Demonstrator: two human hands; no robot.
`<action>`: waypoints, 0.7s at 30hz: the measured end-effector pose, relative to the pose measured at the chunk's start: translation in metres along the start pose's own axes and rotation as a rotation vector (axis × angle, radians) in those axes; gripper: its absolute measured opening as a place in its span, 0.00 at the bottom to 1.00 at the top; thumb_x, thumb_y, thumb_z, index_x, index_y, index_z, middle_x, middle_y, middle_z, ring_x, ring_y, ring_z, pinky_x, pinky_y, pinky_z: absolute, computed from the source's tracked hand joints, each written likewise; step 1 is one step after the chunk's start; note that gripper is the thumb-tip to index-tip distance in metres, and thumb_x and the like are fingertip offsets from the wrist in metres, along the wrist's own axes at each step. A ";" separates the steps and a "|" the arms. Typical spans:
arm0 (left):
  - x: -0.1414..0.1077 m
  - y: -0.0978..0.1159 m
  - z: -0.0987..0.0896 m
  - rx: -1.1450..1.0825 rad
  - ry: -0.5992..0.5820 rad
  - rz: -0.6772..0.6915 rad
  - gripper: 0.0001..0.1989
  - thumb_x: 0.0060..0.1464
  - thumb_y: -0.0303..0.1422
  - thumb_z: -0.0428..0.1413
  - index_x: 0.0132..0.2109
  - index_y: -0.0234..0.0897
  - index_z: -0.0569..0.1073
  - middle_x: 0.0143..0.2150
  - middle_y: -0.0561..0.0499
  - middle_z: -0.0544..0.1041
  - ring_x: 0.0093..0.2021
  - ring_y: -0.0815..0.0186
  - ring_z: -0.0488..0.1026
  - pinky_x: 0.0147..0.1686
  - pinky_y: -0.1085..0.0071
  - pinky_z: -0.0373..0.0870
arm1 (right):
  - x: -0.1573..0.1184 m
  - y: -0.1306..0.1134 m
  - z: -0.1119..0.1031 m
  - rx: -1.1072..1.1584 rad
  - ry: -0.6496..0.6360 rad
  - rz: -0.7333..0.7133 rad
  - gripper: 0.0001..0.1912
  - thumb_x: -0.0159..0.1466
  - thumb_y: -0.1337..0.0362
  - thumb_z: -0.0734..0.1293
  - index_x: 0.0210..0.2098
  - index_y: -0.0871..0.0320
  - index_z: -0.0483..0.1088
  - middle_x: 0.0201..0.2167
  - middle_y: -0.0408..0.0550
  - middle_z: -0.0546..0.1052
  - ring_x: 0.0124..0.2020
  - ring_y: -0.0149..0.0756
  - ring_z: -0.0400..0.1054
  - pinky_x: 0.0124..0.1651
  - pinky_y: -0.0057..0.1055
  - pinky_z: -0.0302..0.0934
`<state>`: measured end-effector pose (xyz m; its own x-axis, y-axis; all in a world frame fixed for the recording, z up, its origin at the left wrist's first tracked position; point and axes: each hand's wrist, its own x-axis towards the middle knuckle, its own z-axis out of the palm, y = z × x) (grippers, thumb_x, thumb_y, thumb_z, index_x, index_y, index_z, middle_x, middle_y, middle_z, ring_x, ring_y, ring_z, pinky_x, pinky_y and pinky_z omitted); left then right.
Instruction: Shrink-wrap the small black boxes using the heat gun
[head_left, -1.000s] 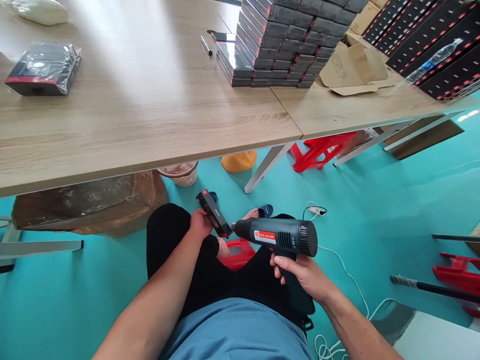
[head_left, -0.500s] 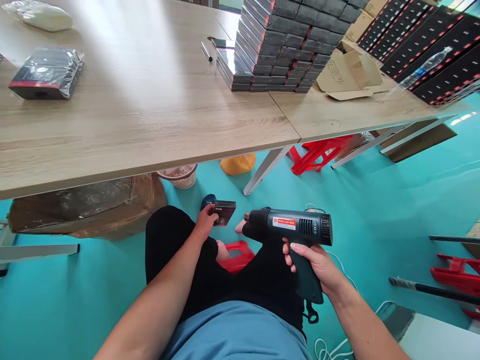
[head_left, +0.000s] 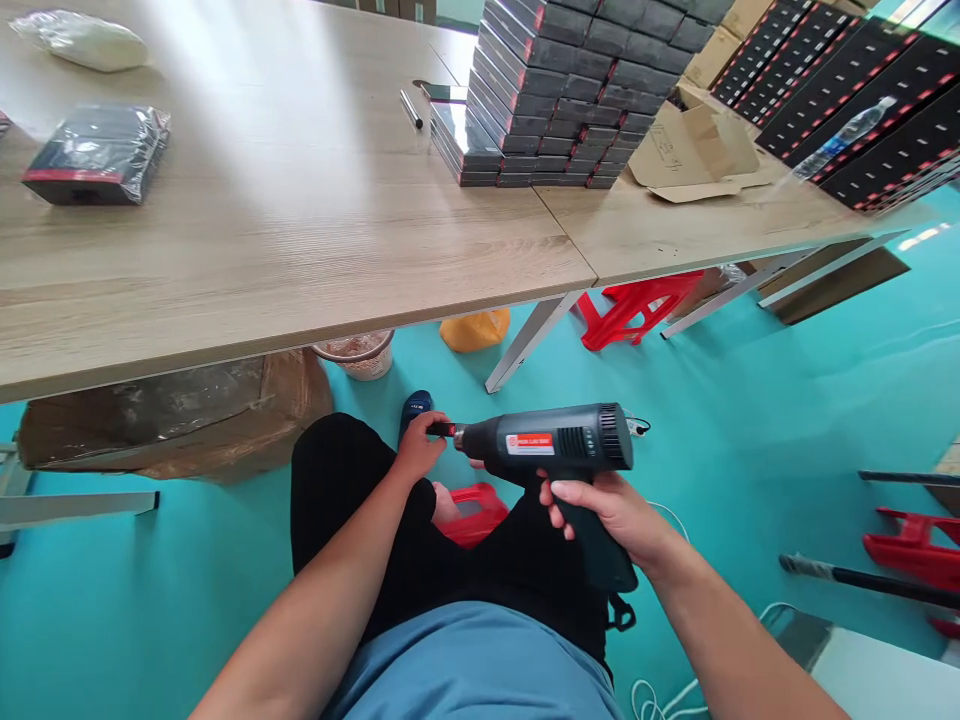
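Note:
My right hand (head_left: 600, 505) is wrapped around the handle of a dark heat gun (head_left: 555, 440) with a red and white label, its nozzle aimed left. In my left hand (head_left: 421, 445) is a small dark box (head_left: 442, 429), turned so that mostly a narrow edge shows. The nozzle tip is right beside the box; whether they touch I cannot tell. Both hands are above my lap, in front of the table edge.
On the wooden table (head_left: 300, 230) are a stack of wrapped dark boxes (head_left: 555, 120), a wrapped bundle (head_left: 97, 155), a pen (head_left: 411, 109) and flattened cardboard (head_left: 694, 150). Below stand a large carton (head_left: 300, 410), a waste basket (head_left: 367, 360) and a red stool (head_left: 476, 510).
The heat gun has moved left, bringing its nozzle up to the box. My left hand has turned the box from its flat face to a narrow edge.

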<state>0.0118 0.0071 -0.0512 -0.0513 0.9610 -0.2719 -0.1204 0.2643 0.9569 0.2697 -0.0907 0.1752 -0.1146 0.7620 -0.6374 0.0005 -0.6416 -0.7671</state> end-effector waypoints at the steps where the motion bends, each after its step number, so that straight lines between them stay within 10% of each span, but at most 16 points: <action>1: 0.000 0.000 0.001 -0.009 0.008 -0.016 0.20 0.31 0.14 0.58 0.32 0.41 0.79 0.44 0.48 0.80 0.53 0.53 0.73 0.58 0.57 0.67 | 0.002 -0.003 0.004 -0.034 -0.014 -0.041 0.17 0.58 0.54 0.75 0.43 0.58 0.79 0.34 0.49 0.80 0.30 0.36 0.72 0.29 0.31 0.69; 16: 0.000 -0.002 -0.001 0.167 0.001 0.121 0.21 0.33 0.16 0.58 0.34 0.43 0.80 0.45 0.48 0.80 0.56 0.51 0.71 0.63 0.53 0.62 | 0.020 -0.027 0.019 -0.242 -0.064 -0.104 0.06 0.59 0.60 0.73 0.32 0.56 0.80 0.26 0.45 0.78 0.26 0.35 0.70 0.26 0.30 0.68; 21: 0.001 -0.003 -0.003 0.117 0.076 0.099 0.22 0.34 0.15 0.57 0.36 0.42 0.80 0.46 0.49 0.79 0.54 0.53 0.73 0.60 0.58 0.65 | 0.029 -0.017 -0.003 -0.097 0.181 -0.060 0.07 0.60 0.60 0.73 0.33 0.58 0.80 0.26 0.47 0.80 0.26 0.34 0.73 0.25 0.26 0.69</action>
<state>0.0087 0.0071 -0.0551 -0.1329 0.9749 -0.1785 0.0054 0.1808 0.9835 0.2693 -0.0568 0.1696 0.0625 0.8074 -0.5867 0.0962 -0.5900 -0.8016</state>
